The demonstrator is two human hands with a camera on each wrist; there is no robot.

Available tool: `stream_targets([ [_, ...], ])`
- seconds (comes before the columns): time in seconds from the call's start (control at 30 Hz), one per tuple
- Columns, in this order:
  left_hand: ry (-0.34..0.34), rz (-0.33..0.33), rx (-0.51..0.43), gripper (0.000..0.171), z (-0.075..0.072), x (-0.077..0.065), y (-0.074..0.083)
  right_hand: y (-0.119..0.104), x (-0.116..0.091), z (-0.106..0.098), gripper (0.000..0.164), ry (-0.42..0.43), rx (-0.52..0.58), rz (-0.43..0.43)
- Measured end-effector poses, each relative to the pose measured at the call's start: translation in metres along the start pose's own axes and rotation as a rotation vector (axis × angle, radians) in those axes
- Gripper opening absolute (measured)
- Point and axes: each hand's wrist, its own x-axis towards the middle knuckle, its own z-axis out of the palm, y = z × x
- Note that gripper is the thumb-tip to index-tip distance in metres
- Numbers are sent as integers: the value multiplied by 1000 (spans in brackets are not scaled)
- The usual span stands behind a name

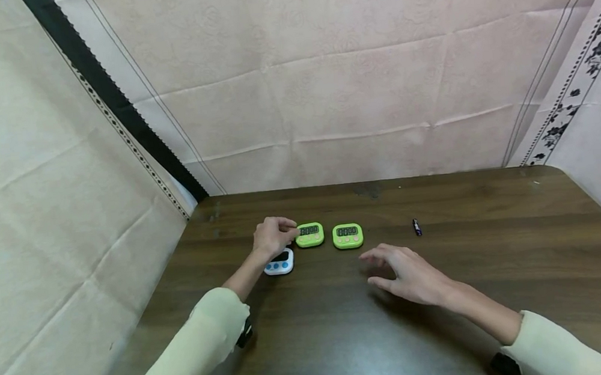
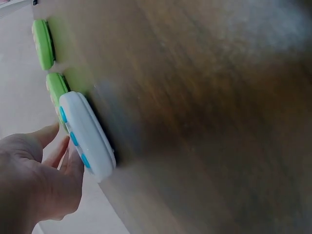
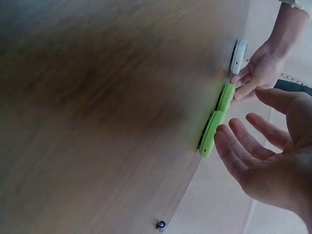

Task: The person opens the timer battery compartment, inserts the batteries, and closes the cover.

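Two green digital timers lie on the brown table, the left green timer [image 1: 310, 235] and the right green timer [image 1: 347, 236], both with displays facing up. My left hand [image 1: 274, 237] is at the left edge of the left one, its thumb tip at the casing; whether it touches is unclear. Just below that hand lies a white timer [image 1: 279, 263] with blue buttons, partly covered by the wrist in the head view. My right hand [image 1: 409, 273] hovers to the lower right of the right green timer, fingers loosely bent and apart from the thumb, holding nothing.
A small dark battery [image 1: 416, 227] lies on the wooden table [image 1: 315, 343] to the right of the timers. Pale patterned cloth [image 1: 357, 97] hangs behind the table's far edge and along both sides.
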Motion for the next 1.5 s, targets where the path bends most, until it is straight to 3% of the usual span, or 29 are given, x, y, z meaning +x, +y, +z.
stream_targets([
  [0.1,32,35,25,25,-3,-1,-3,0,-1,0,41,3,0,-6],
  [0.27,25,85,-30,32,-16,-9,-12,1,-4,-2,41,17,6,-19],
  [0.6,-185,209,-66,50,-34,-31,-40,8,-13,-2,40,40,7,-31],
  [0.73,-225,271,24,59,-35,-42,-51,9,-15,1,40,46,46,-33],
  [0.9,-218,404,267,69,-33,-56,-57,10,-18,7,41,18,85,-17],
  [1.07,-186,466,340,66,-30,-67,-54,9,-19,13,44,3,105,-13],
  [1.27,-202,518,275,63,-23,-80,-36,2,-15,20,50,-2,125,-53],
  [1.5,-227,572,173,61,-9,-97,0,-9,-9,27,63,52,98,-131],
])
